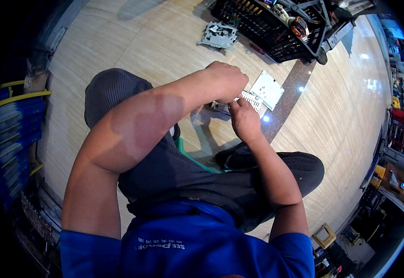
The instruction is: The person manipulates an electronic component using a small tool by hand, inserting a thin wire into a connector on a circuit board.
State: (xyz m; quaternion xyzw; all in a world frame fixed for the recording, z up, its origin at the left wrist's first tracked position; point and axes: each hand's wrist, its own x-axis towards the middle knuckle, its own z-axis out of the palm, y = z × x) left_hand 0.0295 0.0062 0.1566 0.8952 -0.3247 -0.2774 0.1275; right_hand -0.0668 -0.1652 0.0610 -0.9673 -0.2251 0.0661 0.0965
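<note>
My left hand (227, 81) is closed in a fist, its back turned up; whatever it holds is hidden beneath the fingers. Just below and to the right, my right hand (246, 121) has its fingers bent and pressed at the edge of a pale slotted metal part (252, 100). The two hands nearly meet over this part and cover much of it. Beyond it on the floor lies a flat whitish metal plate (268, 89) with small holes and dark marks.
A black plastic crate (276, 39) holding tools and an orange-and-black tape measure (299, 28) stands ahead. Left of it lies a grey metal frame (218, 36). Blue bins (19, 129) line the left side; stocked shelves (403, 97) run along the right. My bent knees flank the work spot.
</note>
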